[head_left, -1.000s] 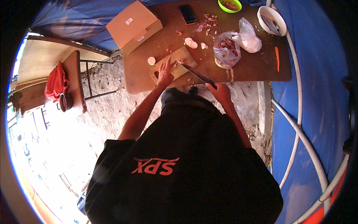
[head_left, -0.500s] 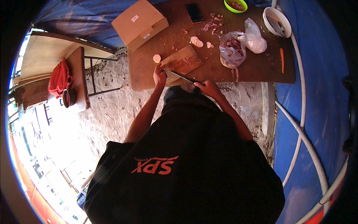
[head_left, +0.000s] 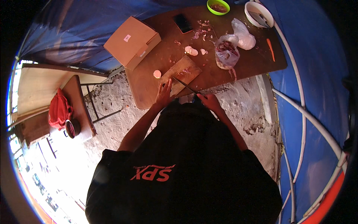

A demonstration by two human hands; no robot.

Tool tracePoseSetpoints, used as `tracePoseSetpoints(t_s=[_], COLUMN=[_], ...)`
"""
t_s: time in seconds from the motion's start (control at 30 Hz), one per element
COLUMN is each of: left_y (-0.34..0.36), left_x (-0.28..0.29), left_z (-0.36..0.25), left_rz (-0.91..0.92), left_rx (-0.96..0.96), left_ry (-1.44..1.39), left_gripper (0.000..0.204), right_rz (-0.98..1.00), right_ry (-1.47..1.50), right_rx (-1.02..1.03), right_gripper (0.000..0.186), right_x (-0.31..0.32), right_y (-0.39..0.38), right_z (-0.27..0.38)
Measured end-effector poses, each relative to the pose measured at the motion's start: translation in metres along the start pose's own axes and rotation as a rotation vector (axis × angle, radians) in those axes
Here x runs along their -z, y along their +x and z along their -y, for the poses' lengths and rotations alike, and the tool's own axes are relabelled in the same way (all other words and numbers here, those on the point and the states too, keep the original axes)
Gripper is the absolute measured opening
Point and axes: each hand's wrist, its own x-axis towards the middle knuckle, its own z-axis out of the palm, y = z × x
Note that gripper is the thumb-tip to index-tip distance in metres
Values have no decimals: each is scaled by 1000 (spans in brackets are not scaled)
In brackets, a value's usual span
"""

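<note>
My right hand [head_left: 210, 101] is closed round the handle of a knife [head_left: 185, 85], whose blade points left and away from me across the wooden cutting board [head_left: 186, 77]. Beside the blade's tip, at the board's near left edge, my left hand [head_left: 163, 96] has its fingers stretched out and slightly apart, with nothing visible in them. Small purplish scraps lie on the board. A pale round slice [head_left: 157, 74] rests on the table just left of the board. More pale rounds [head_left: 191, 50] lie beyond it.
On the brown table [head_left: 143, 89] are a cardboard box [head_left: 132, 41], a dark phone [head_left: 182, 23], scattered peelings, a plastic bag of reddish pieces [head_left: 226, 52], a white bag [head_left: 245, 37], a carrot [head_left: 270, 50], a green bowl [head_left: 218, 7] and a white basin [head_left: 258, 14]. A red bag [head_left: 59, 110] sits far left.
The view has swung, shifting the whole scene. My left hand has drawn back toward me on the board, and its fingers have straightened. My right hand still grips the knife.
</note>
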Motion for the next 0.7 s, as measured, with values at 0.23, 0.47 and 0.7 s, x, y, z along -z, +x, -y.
tracePoseSetpoints(t_s=[0.23,0.47,0.7], left_y=[-12,-2,62], left_x=[20,29,38], left_z=[39,46,28], left_rz=[60,-227,-186], left_rx=[-198,-151,150], left_ry=[16,-170,-375], left_gripper=[77,43,32], right_rz=[-86,-72,-47], right_ry=[199,289,337], right_rx=[-100,-243,-309], right_gripper=[71,75,75], right_x=[-31,-55,-68], right_y=[-27,-36,-43], right_z=[6,14,25])
